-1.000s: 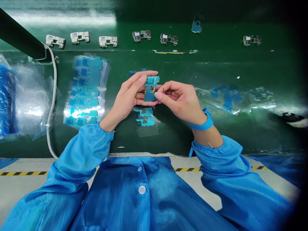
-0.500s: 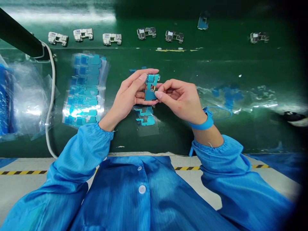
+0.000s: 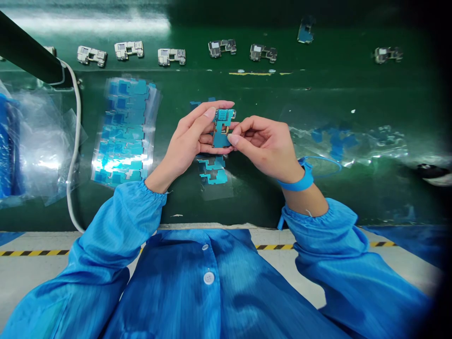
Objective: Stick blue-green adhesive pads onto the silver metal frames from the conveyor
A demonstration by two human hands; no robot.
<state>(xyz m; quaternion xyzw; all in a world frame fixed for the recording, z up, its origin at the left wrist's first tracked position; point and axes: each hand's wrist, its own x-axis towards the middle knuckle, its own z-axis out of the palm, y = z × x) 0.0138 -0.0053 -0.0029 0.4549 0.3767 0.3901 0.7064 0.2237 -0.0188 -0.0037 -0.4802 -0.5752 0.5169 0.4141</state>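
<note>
A small circuit board [image 3: 221, 132], covered with blue film and showing gold edges, is held upright in front of me. My left hand [image 3: 187, 134] grips it from the left, with the thumb along its edge. My right hand [image 3: 263, 145] pinches its right side, the thumb pressing near the lower corner. The fingers hide part of the board's back. Just below the hands lies a clear film [image 3: 213, 176] bearing blue cut pieces. A blue wrist strap [image 3: 295, 181] circles my right wrist.
A stack of film sheets with blue pieces [image 3: 123, 134] lies left of my hands, beyond a white cable [image 3: 75, 141] and a clear plastic bag [image 3: 42, 141]. Several metal board shields [image 3: 171, 56] stand in a row on the green bench [image 3: 318, 94]. Crumpled film [image 3: 339, 141] lies right.
The board has turned from a slight tilt to nearly upright between my fingers. The metal shields along the back have shifted right in view as my head moved.
</note>
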